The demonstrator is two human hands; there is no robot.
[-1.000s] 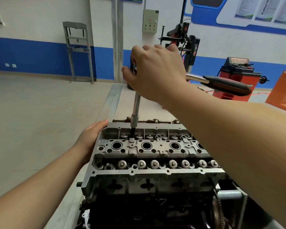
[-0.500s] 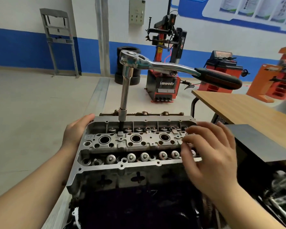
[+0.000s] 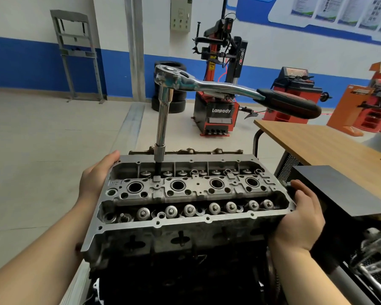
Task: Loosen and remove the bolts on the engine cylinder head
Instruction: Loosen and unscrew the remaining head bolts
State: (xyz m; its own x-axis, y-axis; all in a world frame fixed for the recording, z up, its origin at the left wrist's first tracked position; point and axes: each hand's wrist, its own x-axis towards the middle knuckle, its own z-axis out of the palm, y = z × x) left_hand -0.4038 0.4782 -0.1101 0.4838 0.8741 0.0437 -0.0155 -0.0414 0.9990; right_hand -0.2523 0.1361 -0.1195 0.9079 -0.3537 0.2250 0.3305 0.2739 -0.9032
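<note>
1. The cylinder head sits in the lower middle of the view, on top of a dark engine block, with its valve springs and spark plug wells facing up.
2. The left hand lies against the head's end at 9 o'clock. Its forearm reaches in from 7 o'clock, and the thumb lies along the upper corner edge. The other fingers are hidden behind the casting, so I cannot tell how far they curl.
3. The right hand clasps the opposite end at 3 o'clock. Its forearm rises from 5 o'clock, the thumb points up beside the rim, and the fingers wrap under and around the end face.
4. The ratchet wrench stands unheld. Its extension bar is upright, and its socket is seated on a bolt well in the far row, toward 11 o'clock on the head.
5. The wrench's black handle points out toward 2 o'clock, above the head and clear of both hands.
6. A wooden table lies at 3 o'clock, and a dark box is just beside the right hand.
7. A red tyre changer stands at 12 o'clock, with stacked tyres to its left.
</note>
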